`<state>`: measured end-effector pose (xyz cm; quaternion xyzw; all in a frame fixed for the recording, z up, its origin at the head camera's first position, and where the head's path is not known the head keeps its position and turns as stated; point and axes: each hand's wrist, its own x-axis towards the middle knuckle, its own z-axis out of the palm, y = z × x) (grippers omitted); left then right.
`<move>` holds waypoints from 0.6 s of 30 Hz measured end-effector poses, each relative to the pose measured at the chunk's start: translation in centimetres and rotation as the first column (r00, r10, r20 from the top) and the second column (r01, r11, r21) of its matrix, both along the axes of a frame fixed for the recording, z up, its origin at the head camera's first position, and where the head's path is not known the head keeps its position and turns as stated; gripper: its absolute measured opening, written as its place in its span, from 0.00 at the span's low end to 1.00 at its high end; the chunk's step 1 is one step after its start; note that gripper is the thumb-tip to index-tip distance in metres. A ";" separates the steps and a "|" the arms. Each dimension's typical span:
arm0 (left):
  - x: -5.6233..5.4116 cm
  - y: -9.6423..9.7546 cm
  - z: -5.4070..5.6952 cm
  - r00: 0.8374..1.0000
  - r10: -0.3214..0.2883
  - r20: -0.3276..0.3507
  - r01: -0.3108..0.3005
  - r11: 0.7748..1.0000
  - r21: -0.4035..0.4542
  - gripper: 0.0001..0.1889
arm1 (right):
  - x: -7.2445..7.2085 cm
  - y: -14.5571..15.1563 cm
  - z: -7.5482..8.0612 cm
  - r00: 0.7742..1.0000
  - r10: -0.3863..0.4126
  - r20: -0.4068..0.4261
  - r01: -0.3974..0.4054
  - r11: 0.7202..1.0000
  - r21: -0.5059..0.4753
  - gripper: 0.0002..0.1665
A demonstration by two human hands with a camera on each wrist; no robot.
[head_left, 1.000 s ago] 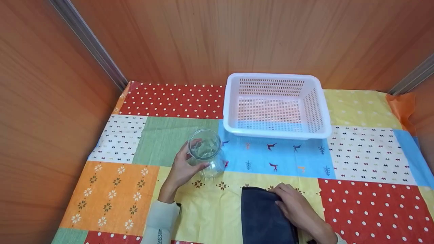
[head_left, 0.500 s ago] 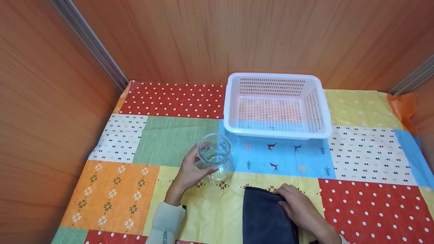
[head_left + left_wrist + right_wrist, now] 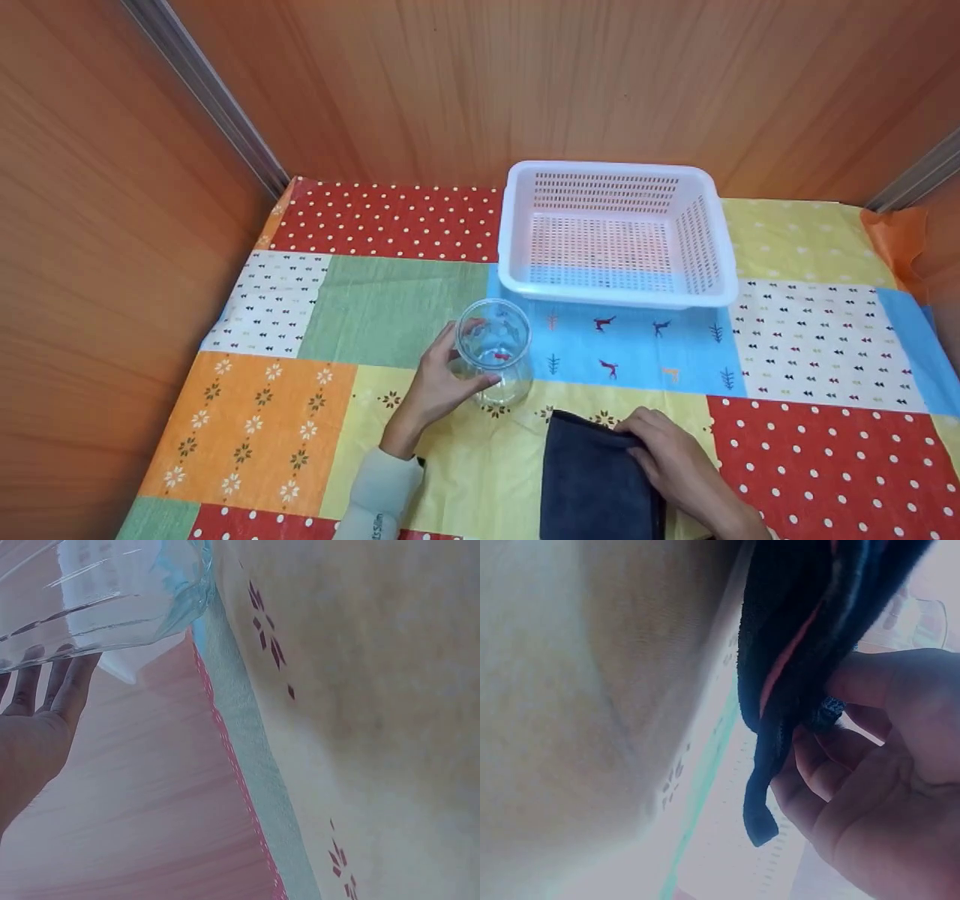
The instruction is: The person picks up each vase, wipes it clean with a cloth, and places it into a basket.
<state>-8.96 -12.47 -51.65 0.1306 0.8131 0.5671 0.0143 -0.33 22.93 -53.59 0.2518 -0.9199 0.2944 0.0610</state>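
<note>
A clear glass vase (image 3: 504, 375) with a round rim and a narrowed neck stands near the middle of the head view. My left hand (image 3: 442, 381) grips its neck from the left side, thumb in front and fingers behind. In the left wrist view, fingers (image 3: 71, 682) lie along the glass wall, and the base is close to the tablecloth. At the lower right, my right hand (image 3: 675, 457) pinches the top right edge of a dark folded cloth (image 3: 596, 480). The right wrist view shows the cloth's small hanging tab (image 3: 760, 823) and a reddish edge strip.
Behind the hands a white plastic basket (image 3: 619, 296) with slotted walls stands near the back panel (image 3: 465, 90). A patchwork tablecloth (image 3: 390, 300) covers the table. Wooden panels rise at the back and both sides.
My left hand has carried the vase to the right and slightly nearer to me, closer to the cloth. The right hand and the cloth have shifted slightly right.
</note>
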 end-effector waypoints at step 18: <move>0.1 2.1 -0.1 0.998 -0.067 -0.019 0.067 0.997 0.027 0.43 | 0.4 0.8 1.8 1.000 -0.011 -0.017 0.010 0.999 -0.035 0.26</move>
